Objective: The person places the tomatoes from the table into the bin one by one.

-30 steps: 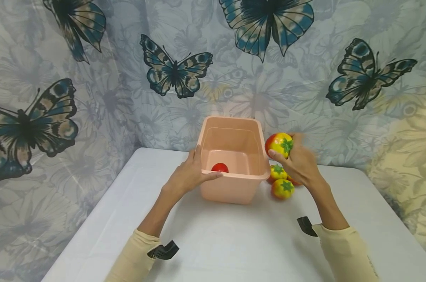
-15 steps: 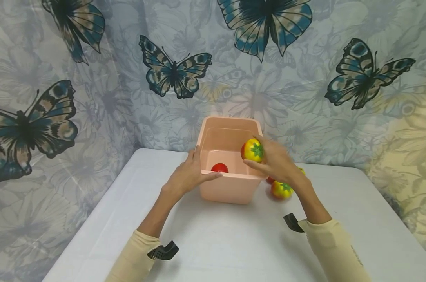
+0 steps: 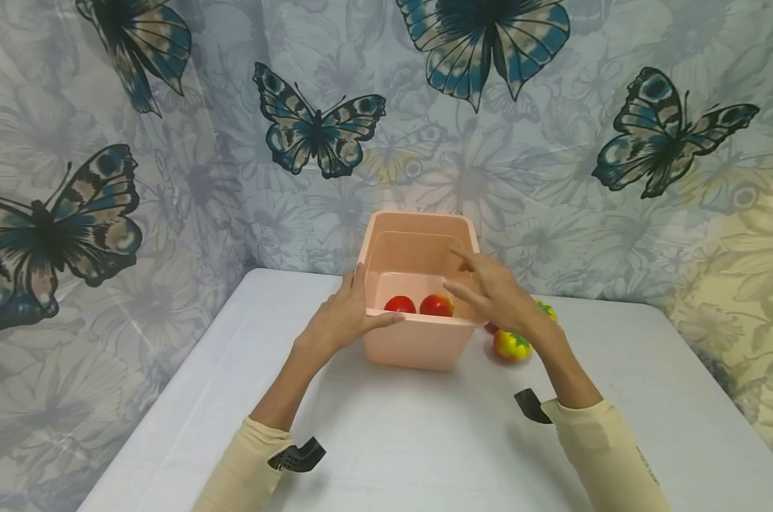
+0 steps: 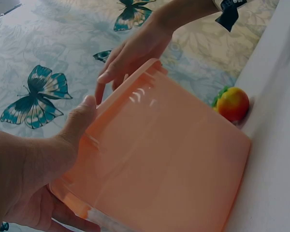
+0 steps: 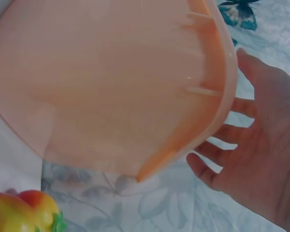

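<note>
Head view: round red-yellow fruit, newly at five o'clock in peach plastic box; right hand, spread; left hand, gripping box.

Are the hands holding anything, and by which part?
The left hand grips the pink bin by the rim at its near-left corner; the right hand holds nothing.

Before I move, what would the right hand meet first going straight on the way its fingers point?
Probably the peach rectangular plastic bin, on its far inner side; the right hand's depth is unclear, so it might pass above.
</note>
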Tool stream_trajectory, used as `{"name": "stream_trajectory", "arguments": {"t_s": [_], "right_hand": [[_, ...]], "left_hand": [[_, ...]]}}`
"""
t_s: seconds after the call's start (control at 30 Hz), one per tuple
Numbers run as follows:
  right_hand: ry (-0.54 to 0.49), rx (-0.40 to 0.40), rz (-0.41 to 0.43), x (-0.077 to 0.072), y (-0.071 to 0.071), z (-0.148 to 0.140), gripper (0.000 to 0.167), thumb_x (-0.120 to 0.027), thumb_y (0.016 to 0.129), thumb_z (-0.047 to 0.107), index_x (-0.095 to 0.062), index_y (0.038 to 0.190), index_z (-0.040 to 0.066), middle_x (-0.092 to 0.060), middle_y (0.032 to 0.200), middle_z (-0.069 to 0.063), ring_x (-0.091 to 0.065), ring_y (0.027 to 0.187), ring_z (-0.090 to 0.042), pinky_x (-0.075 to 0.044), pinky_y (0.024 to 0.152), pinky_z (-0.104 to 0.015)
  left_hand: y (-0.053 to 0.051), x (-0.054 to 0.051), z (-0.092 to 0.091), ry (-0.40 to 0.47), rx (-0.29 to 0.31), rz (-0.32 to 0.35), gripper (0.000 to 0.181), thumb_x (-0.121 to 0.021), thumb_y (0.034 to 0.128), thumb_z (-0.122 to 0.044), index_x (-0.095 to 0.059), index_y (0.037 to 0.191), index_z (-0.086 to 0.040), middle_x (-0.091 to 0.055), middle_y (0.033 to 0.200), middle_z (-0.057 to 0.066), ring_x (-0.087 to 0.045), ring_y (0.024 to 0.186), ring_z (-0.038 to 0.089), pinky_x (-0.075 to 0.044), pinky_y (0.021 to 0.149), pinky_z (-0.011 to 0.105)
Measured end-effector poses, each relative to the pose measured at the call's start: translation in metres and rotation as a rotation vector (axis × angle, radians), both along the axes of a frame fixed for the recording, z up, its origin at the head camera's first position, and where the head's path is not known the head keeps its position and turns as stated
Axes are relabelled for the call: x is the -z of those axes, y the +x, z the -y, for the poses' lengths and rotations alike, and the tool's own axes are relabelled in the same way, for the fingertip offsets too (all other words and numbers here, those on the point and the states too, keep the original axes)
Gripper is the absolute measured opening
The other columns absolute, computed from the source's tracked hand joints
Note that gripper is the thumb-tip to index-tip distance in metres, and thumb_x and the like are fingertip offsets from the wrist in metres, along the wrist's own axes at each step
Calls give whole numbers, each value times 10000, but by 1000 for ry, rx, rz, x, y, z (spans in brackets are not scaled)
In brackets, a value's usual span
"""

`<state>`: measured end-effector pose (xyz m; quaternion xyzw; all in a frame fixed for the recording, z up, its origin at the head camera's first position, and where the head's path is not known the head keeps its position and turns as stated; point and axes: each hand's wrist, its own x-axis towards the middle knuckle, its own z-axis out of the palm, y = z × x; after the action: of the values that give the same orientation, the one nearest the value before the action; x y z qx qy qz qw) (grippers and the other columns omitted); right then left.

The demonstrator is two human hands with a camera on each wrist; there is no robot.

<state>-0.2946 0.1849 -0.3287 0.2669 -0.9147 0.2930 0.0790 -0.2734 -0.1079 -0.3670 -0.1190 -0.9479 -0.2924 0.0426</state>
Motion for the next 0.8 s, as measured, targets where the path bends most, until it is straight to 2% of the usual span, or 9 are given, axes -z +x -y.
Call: {"name": "stream_trajectory", "arguments": {"t_s": [0.33,0.53,0.8], "right_hand": [[-7,26,3,-9,6,-9,641,-553,1074,430,-346,1635,199,-568,1431,-191,-490,1345,-413,-407,1116,-702],[12,60,7,-17,13,-19,657,-545,1078,429,-328,1637,159,-540,1458,-228,-473,1359,-438,-399,1114,-736],[13,90,-30,-25,20,-35,634,-534,1090,370,-322,1639,132,-553,1410,-254,-463,1337,-454,-368,1112,-759]], "left_hand": [[1,0,1,35,4,7,1275,-729,792,-780,-77,1685,-145,-368,1600,144,-671,1194,404,-601,982,550],[0,1,1,46,8,-2,1260,-734,788,-777,-94,1682,-162,-392,1573,137,-674,1184,390,-608,970,545],[0,0,0,27,-2,30,1303,-720,781,-797,-60,1688,-133,-349,1622,137,-651,1235,394,-582,1023,548]]}}
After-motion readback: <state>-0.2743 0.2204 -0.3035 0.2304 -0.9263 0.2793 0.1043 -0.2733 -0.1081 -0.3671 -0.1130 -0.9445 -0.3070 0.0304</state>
